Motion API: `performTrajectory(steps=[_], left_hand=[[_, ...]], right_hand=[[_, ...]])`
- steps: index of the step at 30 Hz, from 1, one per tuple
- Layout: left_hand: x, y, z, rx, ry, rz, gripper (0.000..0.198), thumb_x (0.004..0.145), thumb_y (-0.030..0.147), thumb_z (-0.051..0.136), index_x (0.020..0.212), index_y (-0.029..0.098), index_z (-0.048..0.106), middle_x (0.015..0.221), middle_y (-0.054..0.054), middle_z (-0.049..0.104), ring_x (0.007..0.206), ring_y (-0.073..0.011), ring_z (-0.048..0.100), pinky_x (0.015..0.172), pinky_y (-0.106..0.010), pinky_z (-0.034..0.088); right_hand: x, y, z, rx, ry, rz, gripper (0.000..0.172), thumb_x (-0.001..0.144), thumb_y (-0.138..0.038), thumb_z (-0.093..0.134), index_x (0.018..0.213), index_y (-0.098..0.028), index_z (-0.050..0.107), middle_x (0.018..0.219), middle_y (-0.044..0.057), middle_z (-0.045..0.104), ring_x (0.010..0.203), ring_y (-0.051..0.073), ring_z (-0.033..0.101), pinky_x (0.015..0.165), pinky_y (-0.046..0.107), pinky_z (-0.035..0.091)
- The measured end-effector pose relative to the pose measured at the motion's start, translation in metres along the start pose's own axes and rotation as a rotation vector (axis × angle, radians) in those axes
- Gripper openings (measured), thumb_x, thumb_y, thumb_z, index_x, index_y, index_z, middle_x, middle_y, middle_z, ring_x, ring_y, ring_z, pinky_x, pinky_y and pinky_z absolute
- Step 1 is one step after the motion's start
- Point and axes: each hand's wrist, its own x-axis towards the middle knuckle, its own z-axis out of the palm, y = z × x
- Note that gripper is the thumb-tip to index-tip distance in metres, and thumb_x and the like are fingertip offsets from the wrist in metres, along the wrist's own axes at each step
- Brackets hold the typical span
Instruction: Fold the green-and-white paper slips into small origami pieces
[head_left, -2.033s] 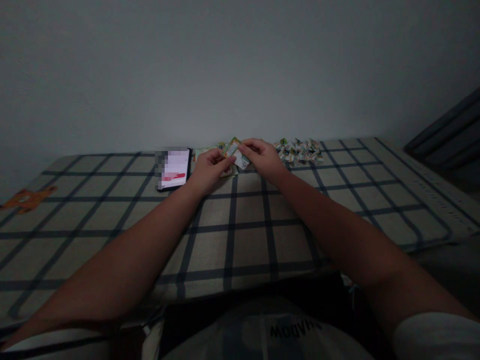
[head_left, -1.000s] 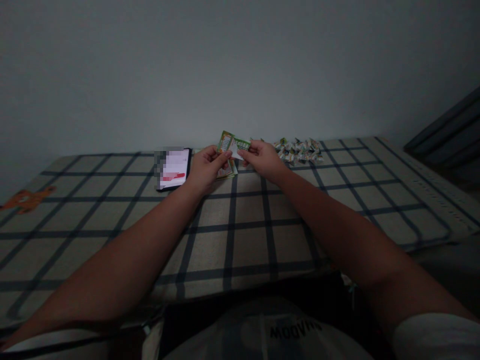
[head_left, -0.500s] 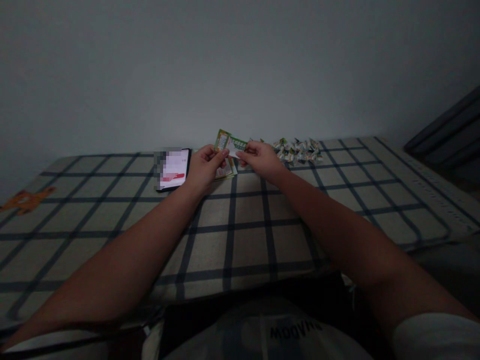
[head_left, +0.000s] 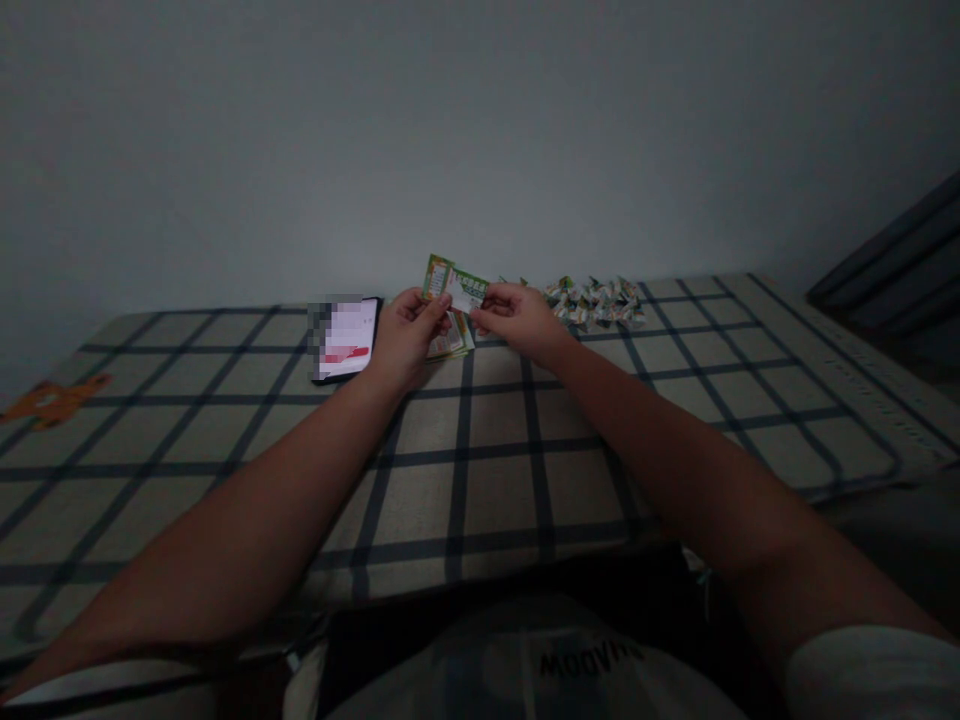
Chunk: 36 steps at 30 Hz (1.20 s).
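Observation:
Between my hands, above the checked cloth, is a creased green and white printed paper (head_left: 468, 288). My left hand (head_left: 410, 330) pinches its left end, where a green and orange part (head_left: 436, 278) stands up at an angle; whether that is one sheet or two I cannot tell. The right end of the paper is pinched by my right hand (head_left: 519, 316). More printed papers (head_left: 453, 342) lie flat on the cloth just below, partly covered by my left hand. Several folded paper pieces (head_left: 596, 303) form a cluster to the right of my right hand.
A phone with a lit screen (head_left: 351, 338) lies left of my left hand. The checked cloth (head_left: 495, 500) covers the surface up to a grey wall (head_left: 480, 130). An orange shape (head_left: 56, 402) is at the far left. Dark striped fabric (head_left: 900, 260) is at the right.
The held paper has tilted and shifted slightly up and left, and more of its green and white face shows. Both hands keep their pinch and have barely moved.

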Motion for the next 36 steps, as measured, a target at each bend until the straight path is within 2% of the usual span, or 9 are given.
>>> performTrajectory(steps=[6, 11, 14, 16, 20, 24, 30, 33, 36], left_hand=[[-0.001, 0.003, 0.002, -0.091, -0.005, -0.043, 0.044, 0.063, 0.05, 0.092, 0.078, 0.018, 0.066, 0.068, 0.003, 0.066, 0.053, -0.005, 0.055, 0.052, -0.016, 0.045], [-0.002, 0.008, 0.005, -0.141, 0.004, -0.124, 0.044, 0.059, 0.047, 0.095, 0.079, 0.017, 0.069, 0.068, 0.003, 0.066, 0.054, -0.0042, 0.055, 0.051, -0.014, 0.045], [-0.003, 0.01, 0.005, -0.154, -0.006, -0.178, 0.04, 0.062, 0.044, 0.093, 0.079, 0.017, 0.07, 0.072, 0.002, 0.068, 0.057, -0.005, 0.057, 0.051, -0.013, 0.046], [-0.004, 0.011, 0.006, -0.161, -0.038, -0.217, 0.033, 0.068, 0.039, 0.09, 0.082, 0.017, 0.072, 0.077, 0.0, 0.071, 0.058, -0.0058, 0.059, 0.052, -0.014, 0.048], [-0.006, 0.011, 0.008, -0.19, -0.053, -0.295, 0.025, 0.077, 0.024, 0.077, 0.101, 0.017, 0.075, 0.089, -0.003, 0.075, 0.067, -0.0098, 0.065, 0.058, -0.019, 0.053], [-0.003, 0.01, 0.006, -0.215, -0.024, -0.314, 0.028, 0.08, 0.024, 0.068, 0.107, 0.016, 0.074, 0.1, -0.006, 0.076, 0.087, -0.0167, 0.072, 0.068, -0.024, 0.059], [-0.001, 0.01, 0.005, -0.255, -0.031, -0.319, 0.035, 0.083, 0.04, 0.069, 0.105, 0.013, 0.073, 0.098, -0.009, 0.075, 0.083, -0.0198, 0.072, 0.071, -0.032, 0.061], [-0.003, 0.008, 0.006, -0.169, -0.027, -0.265, 0.044, 0.073, 0.031, 0.081, 0.113, 0.015, 0.071, 0.098, -0.007, 0.075, 0.08, -0.0177, 0.071, 0.073, -0.032, 0.06], [-0.004, 0.006, 0.005, -0.129, -0.033, -0.249, 0.05, 0.07, 0.023, 0.082, 0.118, 0.017, 0.07, 0.095, -0.005, 0.074, 0.076, -0.0156, 0.07, 0.072, -0.03, 0.058]], right_hand=[[0.004, 0.008, -0.003, 0.006, -0.011, -0.043, 0.016, 0.079, -0.026, 0.073, 0.076, -0.019, 0.059, 0.072, -0.001, 0.062, 0.07, 0.012, 0.062, 0.07, 0.028, 0.056], [0.006, 0.017, -0.003, 0.025, 0.072, -0.042, 0.025, 0.077, -0.032, 0.077, 0.096, -0.02, 0.065, 0.084, 0.002, 0.068, 0.074, 0.013, 0.064, 0.072, 0.029, 0.058], [0.004, 0.016, -0.006, -0.158, 0.083, -0.148, 0.018, 0.082, -0.029, 0.071, 0.096, -0.019, 0.067, 0.086, 0.003, 0.068, 0.078, 0.015, 0.064, 0.076, 0.031, 0.057], [0.001, 0.011, -0.01, -0.338, 0.086, -0.3, 0.014, 0.084, -0.021, 0.066, 0.097, -0.018, 0.069, 0.092, 0.005, 0.07, 0.084, 0.017, 0.064, 0.08, 0.033, 0.056], [-0.002, 0.006, -0.019, -0.631, 0.048, -0.493, 0.023, 0.085, -0.008, 0.054, 0.095, -0.019, 0.072, 0.097, 0.007, 0.07, 0.096, 0.02, 0.063, 0.091, 0.037, 0.052], [-0.001, 0.009, -0.023, -0.732, 0.008, -0.515, 0.026, 0.086, -0.007, 0.052, 0.098, -0.019, 0.072, 0.105, 0.009, 0.067, 0.1, 0.02, 0.061, 0.091, 0.036, 0.05], [-0.001, 0.013, -0.024, -0.767, -0.05, -0.504, 0.027, 0.086, -0.007, 0.053, 0.101, -0.018, 0.072, 0.105, 0.008, 0.062, 0.099, 0.02, 0.058, 0.091, 0.035, 0.047], [0.0, 0.014, -0.024, -0.75, -0.074, -0.5, 0.025, 0.086, -0.01, 0.056, 0.103, -0.018, 0.073, 0.104, 0.007, 0.059, 0.1, 0.02, 0.056, 0.091, 0.036, 0.047], [0.001, 0.016, -0.025, -0.72, -0.09, -0.504, 0.023, 0.086, -0.014, 0.061, 0.104, -0.019, 0.075, 0.105, 0.007, 0.058, 0.101, 0.02, 0.056, 0.092, 0.037, 0.046]])
